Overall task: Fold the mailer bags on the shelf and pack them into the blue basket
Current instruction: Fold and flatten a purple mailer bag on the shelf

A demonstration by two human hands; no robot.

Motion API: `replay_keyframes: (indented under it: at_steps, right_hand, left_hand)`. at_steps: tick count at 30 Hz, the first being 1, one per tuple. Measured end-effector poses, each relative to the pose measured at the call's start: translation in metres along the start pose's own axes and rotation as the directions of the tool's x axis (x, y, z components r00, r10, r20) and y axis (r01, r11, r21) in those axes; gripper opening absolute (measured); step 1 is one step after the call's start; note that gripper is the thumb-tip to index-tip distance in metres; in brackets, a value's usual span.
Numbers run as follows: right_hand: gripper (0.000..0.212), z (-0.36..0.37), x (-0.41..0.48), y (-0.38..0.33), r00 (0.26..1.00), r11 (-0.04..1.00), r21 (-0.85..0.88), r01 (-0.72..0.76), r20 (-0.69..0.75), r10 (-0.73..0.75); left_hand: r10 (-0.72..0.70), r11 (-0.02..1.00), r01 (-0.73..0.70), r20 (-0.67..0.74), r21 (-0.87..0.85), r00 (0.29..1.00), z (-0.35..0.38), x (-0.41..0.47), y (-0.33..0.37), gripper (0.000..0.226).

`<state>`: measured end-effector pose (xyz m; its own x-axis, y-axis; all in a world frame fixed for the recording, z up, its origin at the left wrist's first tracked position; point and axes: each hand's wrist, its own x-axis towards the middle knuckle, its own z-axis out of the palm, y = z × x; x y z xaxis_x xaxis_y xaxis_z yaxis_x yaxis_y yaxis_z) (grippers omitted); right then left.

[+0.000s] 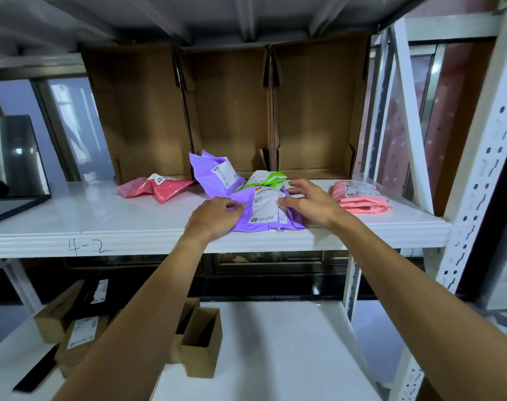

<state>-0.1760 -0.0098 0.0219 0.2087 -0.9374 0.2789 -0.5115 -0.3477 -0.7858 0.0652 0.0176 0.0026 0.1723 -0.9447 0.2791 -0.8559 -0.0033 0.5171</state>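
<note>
Pinching the left edge of the flat lilac plastic mailer bag [291,219], the left hand [214,215] has its fingers curled onto the film. The right hand [310,202] sits at the bag's right side, thumb against the white paper label [265,208], fingers spread and bent. Whether it nips the film or only touches it cannot be told.

That bag lies at the front lip of the glossy white shelf board [101,215]. It looks thin, limp and light, so it should crease readily, yet it may skate on the board and spring back open. Holding opposite edges and pressing each fold flat seems wise. The label is probably its stiffest patch.

Just behind stand a second lilac mailer [210,172] and a green-and-white mailer [268,178]. A crumpled red mailer [156,187] lies to the left, and a stack of folded salmon-pink mailers [360,199] to the right. No blue basket is in view.
</note>
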Motion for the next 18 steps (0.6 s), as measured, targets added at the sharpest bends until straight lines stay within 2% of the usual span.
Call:
replay_keyframes:
  at_steps: [5,10,15,18]
  right_hand:
    - [0.065,0.000,-0.004,-0.002,0.999,0.999,0.034,0.031,0.026,-0.032]
    - [0.053,-0.001,-0.008,-0.005,0.998,0.998,-0.006,0.062,0.014,-0.062]
    - [0.062,-0.001,-0.012,-0.011,0.998,0.993,-0.100,0.057,-0.026,-0.060]
    - [0.067,0.001,-0.017,-0.014,0.997,0.990,-0.125,0.062,-0.045,-0.068]
  left_hand:
    - [-0.009,0.998,0.008,0.015,0.066,1.000,0.001,0.001,0.000,0.065]
    - [0.043,0.985,-0.042,0.000,0.166,0.999,0.003,-0.002,0.008,0.058]
    - [0.110,0.974,-0.112,0.025,0.195,0.994,-0.003,-0.008,0.014,0.048]
    - [0.131,0.968,-0.134,0.026,0.212,0.991,-0.005,-0.012,0.021,0.050]
